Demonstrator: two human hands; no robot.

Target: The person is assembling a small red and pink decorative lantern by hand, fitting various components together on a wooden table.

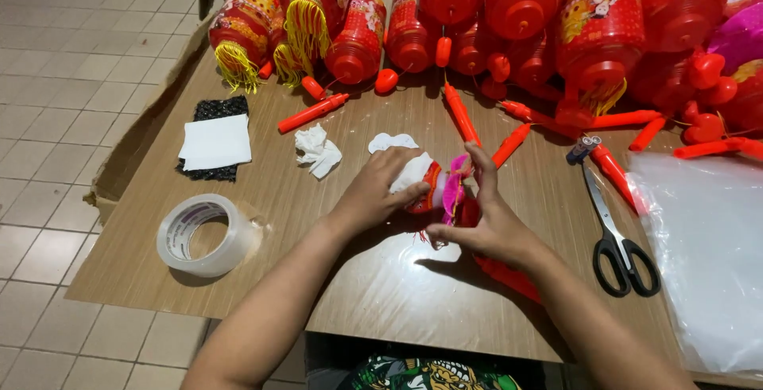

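Observation:
A small red lantern (433,187) with a pink trim lies on its side on the wooden table (334,279), in front of me. My left hand (380,189) presses a white cloth (411,169) against the lantern's body. My right hand (485,219) grips the lantern's pink and red end, index finger raised. The lantern's red handle stick (509,276) runs out beneath my right wrist.
Many red lanterns (517,8) with yellow tassels and loose red sticks (461,113) crowd the far edge. Scissors (616,235) and a clear plastic sheet (707,255) lie right. A tape roll (203,233), crumpled tissue (318,150) and a white pad on black mesh (214,142) lie left.

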